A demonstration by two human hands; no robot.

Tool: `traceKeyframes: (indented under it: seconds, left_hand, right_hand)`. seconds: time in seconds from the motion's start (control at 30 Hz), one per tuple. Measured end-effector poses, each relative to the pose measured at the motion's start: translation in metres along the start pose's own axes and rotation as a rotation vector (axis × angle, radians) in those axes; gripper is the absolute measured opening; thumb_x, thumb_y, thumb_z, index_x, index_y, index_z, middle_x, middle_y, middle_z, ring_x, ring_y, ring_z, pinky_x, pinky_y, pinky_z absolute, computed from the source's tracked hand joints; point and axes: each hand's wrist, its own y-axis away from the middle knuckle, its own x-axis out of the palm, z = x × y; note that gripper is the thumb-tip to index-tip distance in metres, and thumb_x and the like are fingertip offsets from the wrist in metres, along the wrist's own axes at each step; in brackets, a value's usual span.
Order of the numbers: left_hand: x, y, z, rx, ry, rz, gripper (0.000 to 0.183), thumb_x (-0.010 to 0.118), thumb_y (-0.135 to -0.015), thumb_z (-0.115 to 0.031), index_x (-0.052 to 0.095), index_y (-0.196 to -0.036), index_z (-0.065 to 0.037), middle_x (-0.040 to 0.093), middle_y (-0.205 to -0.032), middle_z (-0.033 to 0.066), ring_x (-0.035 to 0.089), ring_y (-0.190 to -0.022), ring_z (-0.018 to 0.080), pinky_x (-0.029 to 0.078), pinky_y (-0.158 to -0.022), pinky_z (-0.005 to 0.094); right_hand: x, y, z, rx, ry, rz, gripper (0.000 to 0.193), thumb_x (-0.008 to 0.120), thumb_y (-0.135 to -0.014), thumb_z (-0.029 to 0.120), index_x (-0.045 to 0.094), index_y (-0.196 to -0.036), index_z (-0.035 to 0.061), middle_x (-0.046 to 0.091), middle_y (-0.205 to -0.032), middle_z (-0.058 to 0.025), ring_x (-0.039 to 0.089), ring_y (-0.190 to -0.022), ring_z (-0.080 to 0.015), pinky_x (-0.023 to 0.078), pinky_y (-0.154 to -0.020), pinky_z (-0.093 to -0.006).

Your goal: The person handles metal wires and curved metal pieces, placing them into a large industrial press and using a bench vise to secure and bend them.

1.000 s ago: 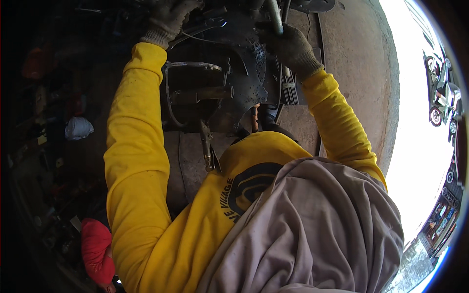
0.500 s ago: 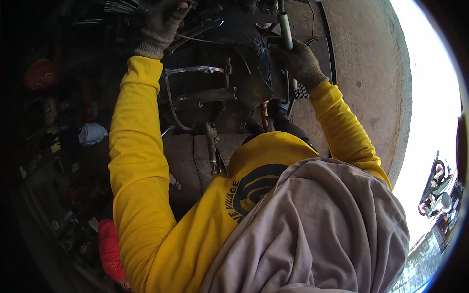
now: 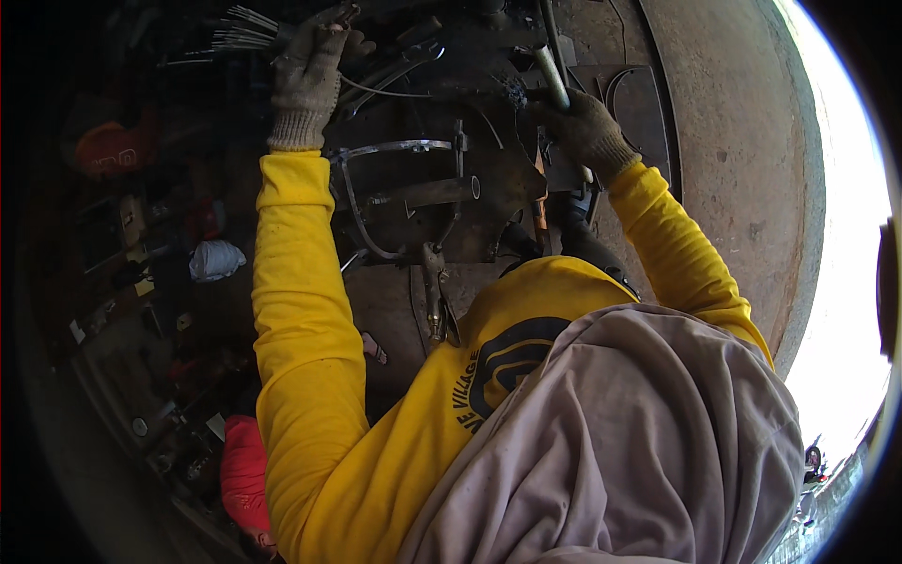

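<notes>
My gloved left hand (image 3: 310,75) is at the top left, its fingers curled round something dark that I cannot make out. Beside it fans a bundle of thin metal rods (image 3: 246,30). My right hand (image 3: 587,130), also gloved, is wrapped round a pale metal tube (image 3: 552,77) held at a slant. Between my arms lies a bent metal frame (image 3: 395,147) on a dark work surface, with a short, thick pipe (image 3: 432,193) across it. Locking pliers (image 3: 434,293) hang at the frame's near edge.
A person in a red top (image 3: 246,475) is at the lower left. Beyond my left arm are an orange-red object (image 3: 117,148), a pale bag (image 3: 216,260) and dim clutter. An orange-handled tool (image 3: 540,226) is near my legs. Concrete floor (image 3: 733,160) stretches to the right.
The whole view has shifted, so most things appear farther right. The rod bundle shows more fully beside my left hand. My right hand still grips the tube, which now tilts more.
</notes>
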Motion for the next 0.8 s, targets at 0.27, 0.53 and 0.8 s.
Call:
traceKeyframes:
  seconds: [0.27, 0.53, 0.8]
  left_hand:
    - [0.015, 0.006, 0.011, 0.015, -0.07, -0.074, 0.028, 0.059, -0.1, -0.033, 0.067, -0.107, -0.007, 0.07, -0.088, 0.0039, 0.064, -0.069, 0.0116, 0.055, -0.063, 0.0271]
    - [0.002, -0.017, 0.044, 0.143, -0.218, -0.133, 0.034, 0.054, -0.1, -0.036, 0.066, -0.092, -0.006, 0.066, -0.083, 0.0037, 0.061, -0.063, 0.0133, 0.051, -0.054, 0.0288]
    - [0.004, -0.012, 0.056, 0.274, -0.273, -0.326, 0.04, 0.048, -0.099, -0.037, 0.066, -0.084, -0.005, 0.064, -0.074, 0.0052, 0.057, -0.06, 0.0114, 0.045, -0.057, 0.0282]
  right_hand:
    - [0.0, 0.006, -0.011, -0.014, 0.019, -0.024, 0.041, 0.068, -0.09, 0.04, 0.071, -0.119, 0.0102, 0.07, -0.09, -0.0091, 0.066, -0.082, -0.0172, 0.052, -0.078, -0.0342]
    - [0.015, 0.004, -0.01, -0.025, -0.028, 0.012, 0.038, 0.067, -0.09, 0.041, 0.07, -0.106, 0.0067, 0.07, -0.085, -0.0088, 0.066, -0.08, -0.0175, 0.052, -0.076, -0.0353]
    - [0.024, 0.003, -0.012, 0.026, 0.1, 0.015, 0.043, 0.066, -0.091, 0.045, 0.069, -0.114, 0.0087, 0.071, -0.089, -0.0096, 0.068, -0.083, -0.0191, 0.052, -0.078, -0.0362]
